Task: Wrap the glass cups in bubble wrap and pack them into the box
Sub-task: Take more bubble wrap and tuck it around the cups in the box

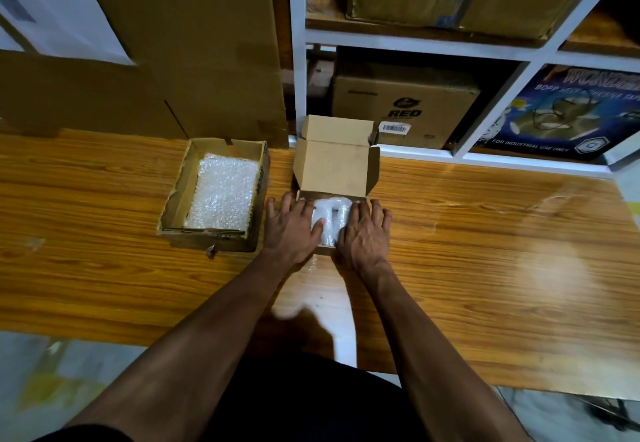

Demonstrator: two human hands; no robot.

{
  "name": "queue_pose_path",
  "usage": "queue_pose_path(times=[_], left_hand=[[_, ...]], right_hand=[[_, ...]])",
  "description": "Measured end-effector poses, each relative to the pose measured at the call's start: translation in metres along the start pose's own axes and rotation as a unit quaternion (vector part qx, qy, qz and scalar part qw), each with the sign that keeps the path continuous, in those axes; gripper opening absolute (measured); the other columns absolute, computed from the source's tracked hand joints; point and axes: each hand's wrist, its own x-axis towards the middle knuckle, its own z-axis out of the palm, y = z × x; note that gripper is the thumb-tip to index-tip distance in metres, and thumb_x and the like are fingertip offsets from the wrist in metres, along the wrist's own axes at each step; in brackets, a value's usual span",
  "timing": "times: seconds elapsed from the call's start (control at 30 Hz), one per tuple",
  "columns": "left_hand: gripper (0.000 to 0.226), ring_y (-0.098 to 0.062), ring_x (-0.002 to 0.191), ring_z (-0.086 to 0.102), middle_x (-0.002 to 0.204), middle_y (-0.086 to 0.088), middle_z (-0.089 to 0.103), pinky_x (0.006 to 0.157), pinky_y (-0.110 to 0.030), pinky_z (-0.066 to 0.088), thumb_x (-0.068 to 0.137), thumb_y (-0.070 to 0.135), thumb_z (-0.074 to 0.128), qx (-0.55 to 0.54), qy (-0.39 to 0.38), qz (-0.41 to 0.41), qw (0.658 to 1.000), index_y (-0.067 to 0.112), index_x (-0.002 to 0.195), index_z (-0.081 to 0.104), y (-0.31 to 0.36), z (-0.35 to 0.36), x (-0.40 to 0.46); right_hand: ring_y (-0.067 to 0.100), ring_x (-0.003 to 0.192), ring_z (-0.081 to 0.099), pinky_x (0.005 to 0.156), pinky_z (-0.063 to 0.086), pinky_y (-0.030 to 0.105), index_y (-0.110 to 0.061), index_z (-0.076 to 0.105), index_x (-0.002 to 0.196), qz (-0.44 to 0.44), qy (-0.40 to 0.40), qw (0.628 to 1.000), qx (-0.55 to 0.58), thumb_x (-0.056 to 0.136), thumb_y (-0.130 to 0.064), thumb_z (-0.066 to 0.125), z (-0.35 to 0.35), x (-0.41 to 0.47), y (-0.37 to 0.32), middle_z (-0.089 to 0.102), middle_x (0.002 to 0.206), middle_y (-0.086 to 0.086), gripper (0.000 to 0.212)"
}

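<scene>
Left of centre: open tray box (178, 195) w/ bubble wrap sheets (223, 193) inside, on wooden table (467, 233). Untouched.

Centre: small mailer box (334, 167), lid flap up toward rear. Wrapped glass cups (329, 221) sit inside it; cup count can't be confirmed through wrap.

Left hand (291, 228) lies over box's left side, fingers straight and spread, thumb on the wrap. Right hand (363, 233) mirrors it on right side, fingers straight and apart, flat on wrap edge. Neither curls round anything.

Assessment: seating the bundle. Recommend even downward pressure from both palms, no forcing; glass underneath. Check wrap is tucked below rim before closing lid.

Upper right: shelving (433, 43) w/ stored cartons.
</scene>
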Motion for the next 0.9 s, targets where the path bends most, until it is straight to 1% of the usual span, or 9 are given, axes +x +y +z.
queue_pose_path(times=[0.1,0.17,0.27,0.33,0.4,0.57,0.73,0.83,0.9], left_hand=[[0.072,-0.031,0.154,0.025,0.159,-0.004,0.049,0.122,-0.064,0.011,0.105,0.062,0.02,0.004,-0.014,-0.004,1.0,0.017,0.156,0.043,0.005,0.0,0.002],[0.071,-0.032,0.154,0.025,0.16,-0.006,0.047,0.122,-0.063,0.012,0.105,0.061,0.023,0.005,-0.007,-0.003,1.0,0.017,0.159,0.037,0.006,0.001,0.001],[0.065,-0.032,0.154,0.025,0.162,-0.005,0.042,0.12,-0.062,0.016,0.106,0.058,0.03,-0.007,0.022,0.027,0.999,0.028,0.163,0.027,0.005,0.002,-0.005],[0.062,-0.031,0.155,0.021,0.165,-0.001,0.035,0.121,-0.063,0.015,0.106,0.056,0.03,-0.016,0.014,0.043,0.999,0.035,0.164,0.021,0.006,0.005,-0.006],[0.061,-0.031,0.156,0.019,0.167,0.002,0.032,0.122,-0.064,0.014,0.107,0.057,0.028,-0.024,0.001,0.039,0.999,0.037,0.164,0.023,0.008,0.007,-0.005],[0.058,-0.032,0.15,0.022,0.162,-0.001,0.034,0.119,-0.063,0.016,0.105,0.057,0.031,-0.014,-0.01,0.026,1.0,0.036,0.16,0.033,0.014,0.001,0.006],[0.056,-0.035,0.146,0.024,0.155,-0.006,0.038,0.117,-0.063,0.017,0.104,0.055,0.037,0.011,-0.039,0.026,0.999,0.031,0.155,0.04,0.021,-0.012,0.016],[0.051,-0.032,0.141,0.032,0.147,-0.005,0.047,0.113,-0.06,0.022,0.102,0.05,0.043,0.029,-0.015,0.048,0.998,0.024,0.146,0.049,0.027,-0.02,0.015],[0.052,-0.028,0.138,0.036,0.146,-0.002,0.051,0.112,-0.057,0.023,0.101,0.048,0.044,0.02,0.002,0.063,0.998,0.024,0.146,0.047,0.027,-0.018,0.009]], right_hand=[[0.038,0.153,0.022,0.123,0.016,0.057,-0.005,0.033,0.156,-0.001,-0.012,1.0,0.015,0.1,-0.042,0.043,-0.001,0.001,-0.004,0.038,0.16,0.017,0.068],[0.038,0.155,0.019,0.124,0.014,0.058,-0.007,0.028,0.159,-0.004,-0.009,1.0,0.03,0.101,-0.044,0.041,-0.001,0.001,-0.002,0.035,0.163,0.016,0.071],[0.04,0.156,0.015,0.124,0.012,0.059,-0.022,0.02,0.164,-0.014,-0.01,0.999,0.043,0.096,-0.058,0.029,0.0,-0.001,0.004,0.031,0.166,0.015,0.077],[0.043,0.156,0.01,0.123,0.009,0.061,-0.033,0.009,0.165,-0.016,-0.038,0.999,0.031,0.097,-0.062,0.035,0.004,-0.002,0.007,0.021,0.17,0.013,0.078],[0.044,0.154,0.01,0.122,0.01,0.063,-0.037,0.005,0.165,-0.004,-0.058,0.998,0.017,0.1,-0.06,0.042,0.005,0.0,0.006,0.017,0.17,0.011,0.079],[0.042,0.139,0.028,0.113,0.024,0.058,-0.035,0.02,0.16,0.008,-0.068,0.998,-0.01,0.097,-0.053,0.049,-0.007,0.008,-0.001,0.028,0.157,0.014,0.072],[0.041,0.136,0.03,0.11,0.028,0.056,-0.029,0.034,0.147,0.02,-0.103,0.994,-0.021,0.091,-0.047,0.058,-0.017,0.018,-0.009,0.032,0.151,0.016,0.063],[0.038,0.134,0.035,0.109,0.032,0.051,-0.018,0.042,0.145,0.0,-0.054,0.998,-0.03,0.095,-0.044,0.056,-0.017,0.014,-0.011,0.041,0.145,0.018,0.058],[0.035,0.136,0.039,0.114,0.032,0.048,-0.012,0.04,0.148,-0.034,-0.02,0.999,-0.009,0.097,-0.043,0.057,-0.008,0.007,-0.008,0.044,0.148,0.018,0.062]])
